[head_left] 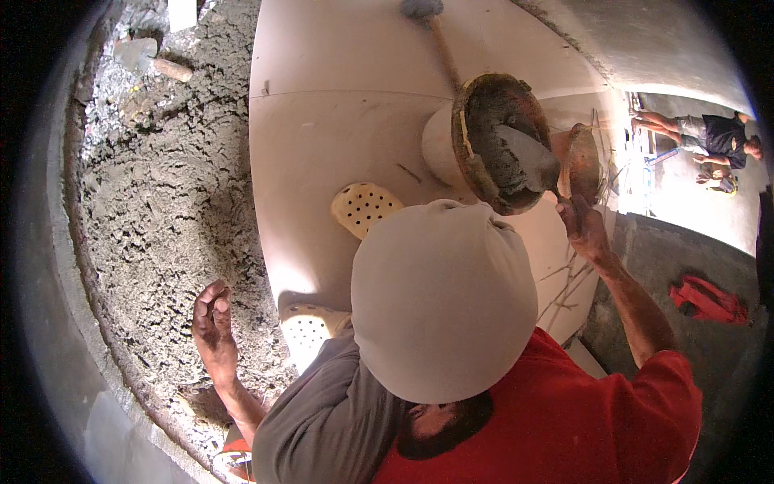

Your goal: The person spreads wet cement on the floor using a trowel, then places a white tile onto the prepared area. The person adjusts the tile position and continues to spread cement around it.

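Neither of my hands can be made out. Close in front, a crouching person in a beige cap (443, 298) and a red and grey shirt (556, 419) fills the lower middle; both visible arms appear to join that body. That person's right hand (586, 234) grips a trowel (524, 157), its blade inside a bucket (439, 145) with a mortar-caked rim and grey mortar in it. The person's left hand (214, 331) hovers empty, fingers loosely bent, above rough grey mortar (153, 218). Cream perforated clogs (363, 208) rest on the pale panel-like surface.
Another trowel (149, 60) lies on the mortar at upper left. A long-handled tool with a dark head (439, 40) is beyond the bucket, and an orange-brown container (582, 165) beside it. Thin sticks (568, 290) and a red cloth (709, 300) lie right. People (721, 141) are farther off.
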A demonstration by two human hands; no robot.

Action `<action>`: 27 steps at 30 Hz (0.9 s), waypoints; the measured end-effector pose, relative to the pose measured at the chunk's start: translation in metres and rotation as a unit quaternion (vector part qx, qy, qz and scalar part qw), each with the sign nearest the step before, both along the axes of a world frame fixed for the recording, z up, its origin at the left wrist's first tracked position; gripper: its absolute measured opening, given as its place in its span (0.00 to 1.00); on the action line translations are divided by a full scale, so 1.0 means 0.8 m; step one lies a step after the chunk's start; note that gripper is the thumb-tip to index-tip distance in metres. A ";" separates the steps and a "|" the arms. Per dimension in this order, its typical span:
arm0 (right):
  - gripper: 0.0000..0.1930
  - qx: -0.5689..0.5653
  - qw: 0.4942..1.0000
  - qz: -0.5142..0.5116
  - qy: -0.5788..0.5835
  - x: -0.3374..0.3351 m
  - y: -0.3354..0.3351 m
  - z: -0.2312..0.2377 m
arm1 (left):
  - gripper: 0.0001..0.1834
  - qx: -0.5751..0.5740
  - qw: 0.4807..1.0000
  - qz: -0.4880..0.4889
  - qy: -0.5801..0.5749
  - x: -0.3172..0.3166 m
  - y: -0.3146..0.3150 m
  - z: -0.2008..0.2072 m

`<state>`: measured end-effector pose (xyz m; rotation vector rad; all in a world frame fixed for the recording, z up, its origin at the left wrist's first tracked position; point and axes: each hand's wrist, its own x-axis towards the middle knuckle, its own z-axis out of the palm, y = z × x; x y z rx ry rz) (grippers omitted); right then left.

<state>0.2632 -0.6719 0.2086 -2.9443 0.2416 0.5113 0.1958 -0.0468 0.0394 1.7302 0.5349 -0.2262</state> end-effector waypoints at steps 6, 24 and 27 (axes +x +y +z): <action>0.15 -0.013 0.994 -0.012 0.106 0.008 0.020 -0.022 | 0.30 0.017 0.999 0.034 0.013 -0.007 0.006 0.000; 0.17 -0.098 0.954 0.268 0.093 0.113 -0.060 0.059 | 0.26 -0.176 0.965 0.188 0.052 -0.113 -0.067 0.027; 0.18 -0.108 0.935 0.331 0.066 0.155 -0.047 0.084 | 0.36 -0.346 0.900 0.264 0.012 -0.150 -0.090 0.060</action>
